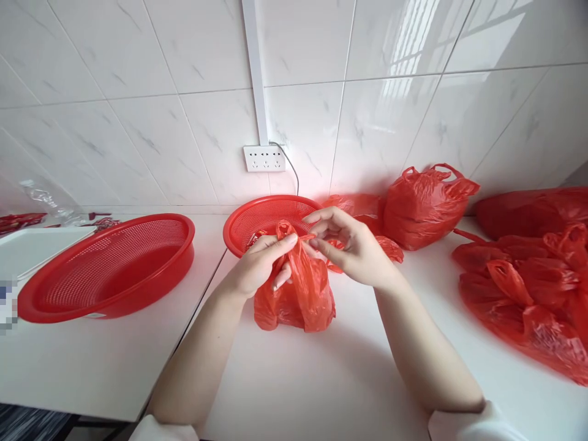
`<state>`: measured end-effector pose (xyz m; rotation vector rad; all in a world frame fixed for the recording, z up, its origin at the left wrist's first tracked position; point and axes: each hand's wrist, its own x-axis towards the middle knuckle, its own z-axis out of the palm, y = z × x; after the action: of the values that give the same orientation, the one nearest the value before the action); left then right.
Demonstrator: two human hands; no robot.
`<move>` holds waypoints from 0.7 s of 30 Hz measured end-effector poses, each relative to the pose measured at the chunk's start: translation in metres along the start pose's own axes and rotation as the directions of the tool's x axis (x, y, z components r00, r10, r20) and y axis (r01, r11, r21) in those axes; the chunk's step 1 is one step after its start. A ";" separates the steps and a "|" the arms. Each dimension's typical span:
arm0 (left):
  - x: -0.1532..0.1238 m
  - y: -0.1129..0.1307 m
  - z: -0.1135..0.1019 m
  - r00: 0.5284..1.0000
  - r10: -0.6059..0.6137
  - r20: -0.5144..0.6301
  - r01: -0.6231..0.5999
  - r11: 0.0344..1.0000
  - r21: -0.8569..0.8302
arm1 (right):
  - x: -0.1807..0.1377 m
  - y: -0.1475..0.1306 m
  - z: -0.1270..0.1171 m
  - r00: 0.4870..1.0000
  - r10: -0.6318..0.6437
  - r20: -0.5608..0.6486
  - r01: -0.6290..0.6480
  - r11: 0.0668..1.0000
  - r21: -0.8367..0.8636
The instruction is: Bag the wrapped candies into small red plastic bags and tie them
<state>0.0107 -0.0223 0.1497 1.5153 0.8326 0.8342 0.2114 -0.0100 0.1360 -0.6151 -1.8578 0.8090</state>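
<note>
A filled red plastic bag (305, 300) stands on the white table in front of me, its top gathered upward. My left hand (264, 260) is closed around the neck of the bag, thumb on top, with a handle loop poking up above it. At the bag's upper right, my right hand (346, 242) pinches a strip of the handle between thumb and fingers. What is inside the bag cannot be made out. Behind the bag sits a round red plastic basket (239, 223), partly covered by my left hand, with some small packets showing in it.
At left lies a large red basket (151, 291) beside a white tray (41, 242). Another full red bag (425, 208) stands by the tiled wall, and several red bags (533, 288) are heaped at right. A socket strip (264, 159) with a cable is on the wall.
</note>
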 end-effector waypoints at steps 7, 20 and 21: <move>0.014 -0.008 -0.006 0.984 -0.132 0.117 0.174 0.829 -0.531 | -0.001 0.011 -0.013 0.940 0.008 -0.342 0.043 0.989 0.142; -0.022 0.024 -0.015 0.956 0.060 0.287 -0.038 0.996 -0.083 | -0.017 -0.024 0.008 0.999 -0.017 -0.045 0.024 0.988 0.153; -0.023 0.024 -0.013 0.955 0.049 0.293 -0.057 0.998 0.020 | -0.013 -0.019 0.013 0.998 0.036 -0.050 -0.023 0.974 0.225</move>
<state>-0.0108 -0.0383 0.1737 1.6441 0.5891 0.6180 0.2032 -0.0348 0.1385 -0.5168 -1.6823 0.9962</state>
